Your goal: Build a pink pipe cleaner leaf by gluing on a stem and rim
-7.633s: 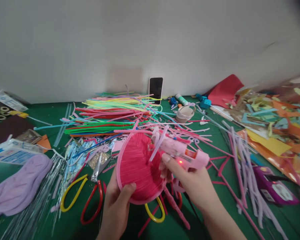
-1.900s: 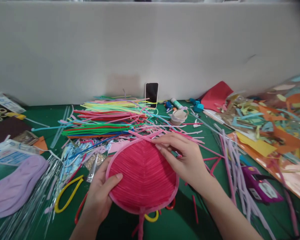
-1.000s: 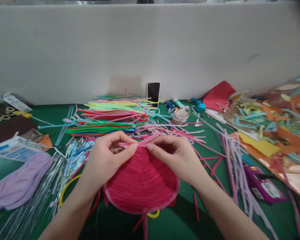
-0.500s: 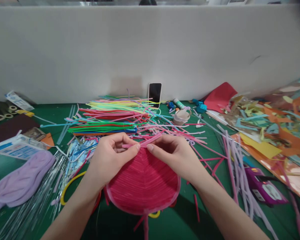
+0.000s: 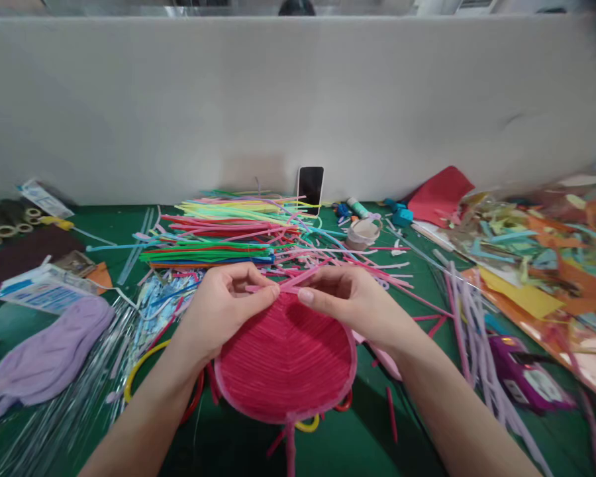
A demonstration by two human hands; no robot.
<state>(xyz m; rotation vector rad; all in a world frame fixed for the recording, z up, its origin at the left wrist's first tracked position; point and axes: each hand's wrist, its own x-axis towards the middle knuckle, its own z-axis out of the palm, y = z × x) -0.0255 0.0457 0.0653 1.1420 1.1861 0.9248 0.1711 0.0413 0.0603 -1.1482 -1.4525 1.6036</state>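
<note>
A rounded, leaf-like piece made of rows of red pipe cleaners (image 5: 288, 361) hangs between my hands, edged in pink, with a pink stem pointing toward me. At its top, pink pipe cleaner ends (image 5: 298, 281) cross. My left hand (image 5: 241, 301) pinches the crossing from the left with thumb and fingers. From the right, my right hand (image 5: 345, 301) grips the same top edge, its thumb lying on the front. Both hands partly cover the upper edge of the piece.
Bundles of coloured pipe cleaners (image 5: 218, 255) lie behind my hands, before a propped phone (image 5: 310, 189). At left rest a lilac leaf shape (image 5: 54, 348) and silver strands. Lilac stems (image 5: 477, 338), a purple device (image 5: 526, 374) and paper scraps (image 5: 521, 245) lie at right.
The right thumb has shifted slightly to the right and lies flatter at the top edge. A pink shape now shows beside the right forearm. The view has moved slightly.
</note>
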